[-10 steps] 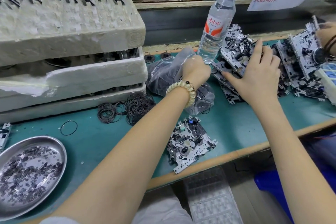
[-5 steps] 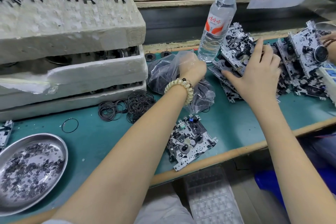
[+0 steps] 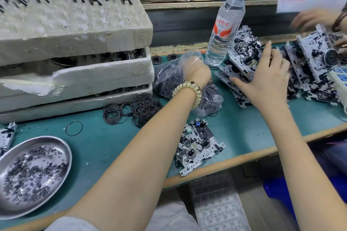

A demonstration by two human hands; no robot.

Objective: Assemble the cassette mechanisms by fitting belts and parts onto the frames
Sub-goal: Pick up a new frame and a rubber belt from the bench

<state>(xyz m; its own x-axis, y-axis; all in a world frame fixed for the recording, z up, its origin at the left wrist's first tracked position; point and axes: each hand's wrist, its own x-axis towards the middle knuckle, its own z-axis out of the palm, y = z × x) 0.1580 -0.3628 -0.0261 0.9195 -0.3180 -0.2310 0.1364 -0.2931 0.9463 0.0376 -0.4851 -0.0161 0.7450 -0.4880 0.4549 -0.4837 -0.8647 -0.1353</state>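
My left grip (image 3: 197,74) is wrist-deep in the crumpled clear plastic bag (image 3: 167,73), fingers hidden, can't tell its state. My right grip (image 3: 262,80) is released, spread flat on stacked metal cassette frames (image 3: 244,58). A lone frame (image 3: 199,146) lies on the green worktop (image 3: 244,124) near its front edge.

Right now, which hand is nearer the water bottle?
Left. The left hand is at the plastic bag, just below the base of the water bottle; the right hand rests farther right, on the pile of cassette mechanisms.
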